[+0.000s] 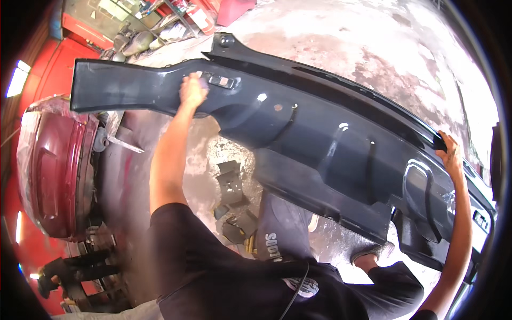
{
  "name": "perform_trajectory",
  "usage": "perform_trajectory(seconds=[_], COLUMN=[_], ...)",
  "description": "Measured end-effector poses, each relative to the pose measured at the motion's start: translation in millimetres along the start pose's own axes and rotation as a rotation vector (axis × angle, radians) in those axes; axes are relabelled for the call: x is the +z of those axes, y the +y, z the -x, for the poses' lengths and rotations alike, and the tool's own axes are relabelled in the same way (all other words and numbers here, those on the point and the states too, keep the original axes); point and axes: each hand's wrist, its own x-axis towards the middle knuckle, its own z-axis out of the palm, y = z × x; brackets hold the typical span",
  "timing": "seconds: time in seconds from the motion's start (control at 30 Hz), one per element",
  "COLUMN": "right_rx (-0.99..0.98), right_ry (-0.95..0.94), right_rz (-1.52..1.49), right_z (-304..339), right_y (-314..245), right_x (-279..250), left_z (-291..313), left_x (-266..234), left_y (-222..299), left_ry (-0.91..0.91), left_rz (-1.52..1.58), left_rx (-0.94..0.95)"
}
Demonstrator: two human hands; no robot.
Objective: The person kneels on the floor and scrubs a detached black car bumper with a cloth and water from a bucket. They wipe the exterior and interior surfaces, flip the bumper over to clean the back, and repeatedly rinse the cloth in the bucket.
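A long, dark, molded car panel [320, 144], bumper-like in shape, stretches across my front from the upper left to the lower right. Its surface has recesses, shiny streaks and a small slotted cutout [221, 80] near the left end. Beside that cutout, my left hand [193, 92] is closed against the panel's face; a small blurred purplish patch shows at its fingers, and I cannot make out what it holds. Toward the right end, my right hand [450, 153] grips the panel's far edge, fingers curled over it.
A dark red car body part [56, 170] stands at the left, partly covered with masking film. Dark scraps [232, 184] lie on the floor below the panel. A cluttered rack [160, 26] stands at the far left. My foot [368, 258] rests under the panel's near edge.
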Motion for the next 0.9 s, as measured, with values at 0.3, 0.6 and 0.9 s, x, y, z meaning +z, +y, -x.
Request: perform_trajectory(seconds=[0.3,0.6,0.9], right_rx=[0.153,0.135,0.115], right_ry=[0.001,-0.012,0.041], right_rz=[0.025,0.092,0.095], right_z=[10.5,7.6,11.0], right_y=[22.8,22.8,1.8], right_x=[6.3,4.1,0.4], left_z=[4.9,-15.5,17.3], left_x=[-26.8,-35.8,-24.0], left_y=[53.0,27.8,130.8], left_ry=[-0.252,-0.131,-0.393], left_rz=[-0.062,-0.174,-0.017], left_rx=[0.421,0.045,0.531])
